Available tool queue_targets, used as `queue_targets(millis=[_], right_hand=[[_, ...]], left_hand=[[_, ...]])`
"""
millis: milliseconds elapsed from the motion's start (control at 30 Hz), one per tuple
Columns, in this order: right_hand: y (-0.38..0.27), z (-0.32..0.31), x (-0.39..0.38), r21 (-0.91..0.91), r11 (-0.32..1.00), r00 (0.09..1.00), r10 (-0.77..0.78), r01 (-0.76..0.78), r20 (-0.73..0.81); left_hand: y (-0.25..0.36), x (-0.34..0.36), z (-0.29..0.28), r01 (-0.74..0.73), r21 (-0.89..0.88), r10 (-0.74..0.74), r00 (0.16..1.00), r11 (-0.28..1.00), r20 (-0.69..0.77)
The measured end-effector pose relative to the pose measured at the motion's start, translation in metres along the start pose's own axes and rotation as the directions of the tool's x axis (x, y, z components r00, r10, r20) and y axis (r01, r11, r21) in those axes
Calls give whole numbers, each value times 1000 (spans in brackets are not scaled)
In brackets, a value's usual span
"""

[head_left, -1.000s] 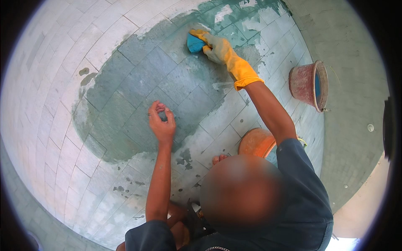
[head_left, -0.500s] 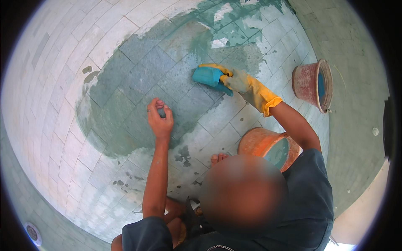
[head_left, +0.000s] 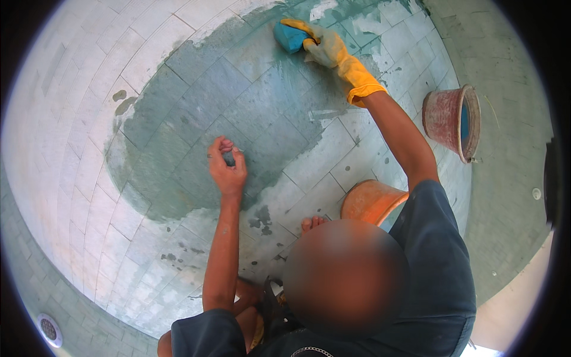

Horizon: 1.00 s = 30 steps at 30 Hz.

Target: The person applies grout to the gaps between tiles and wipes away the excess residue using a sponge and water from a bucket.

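Blue sponge [head_left: 289, 37]: pressed flat on the wet tiled floor [head_left: 178, 83], at the far edge of the dark damp patch [head_left: 238, 119].
Right hand [head_left: 324, 47]: yellow rubber glove, fingers closed over the sponge.
Left hand [head_left: 226, 169]: bare, curled around a small dark object [head_left: 228, 158], resting on the tiles.
Orange bucket [head_left: 372, 202]: beside the person's knee.
Reddish bucket [head_left: 453, 121]: well right, apart.
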State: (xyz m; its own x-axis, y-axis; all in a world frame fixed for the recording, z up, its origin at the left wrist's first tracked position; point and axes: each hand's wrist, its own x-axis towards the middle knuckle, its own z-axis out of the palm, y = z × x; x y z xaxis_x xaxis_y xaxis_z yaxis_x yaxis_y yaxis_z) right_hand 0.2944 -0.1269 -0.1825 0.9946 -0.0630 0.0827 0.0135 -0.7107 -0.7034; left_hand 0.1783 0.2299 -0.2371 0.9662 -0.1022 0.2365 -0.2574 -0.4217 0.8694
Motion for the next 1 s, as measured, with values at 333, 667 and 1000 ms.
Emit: queue_targets(millis=[333, 667, 1000], right_hand=[[-37, -28, -79, 304, 889, 914, 241, -343, 326], [36, -39, -38, -194, 918, 863, 232, -347, -449], [-60, 24, -70, -70, 973, 967, 207, -219, -148]], left_hand=[[-5, 0, -7, -13, 7, 13, 1000, 1000, 18], [2, 1, 0, 41, -64, -39, 999, 997, 18], [-7, 2, -3, -25, -38, 25, 1000, 999, -1]])
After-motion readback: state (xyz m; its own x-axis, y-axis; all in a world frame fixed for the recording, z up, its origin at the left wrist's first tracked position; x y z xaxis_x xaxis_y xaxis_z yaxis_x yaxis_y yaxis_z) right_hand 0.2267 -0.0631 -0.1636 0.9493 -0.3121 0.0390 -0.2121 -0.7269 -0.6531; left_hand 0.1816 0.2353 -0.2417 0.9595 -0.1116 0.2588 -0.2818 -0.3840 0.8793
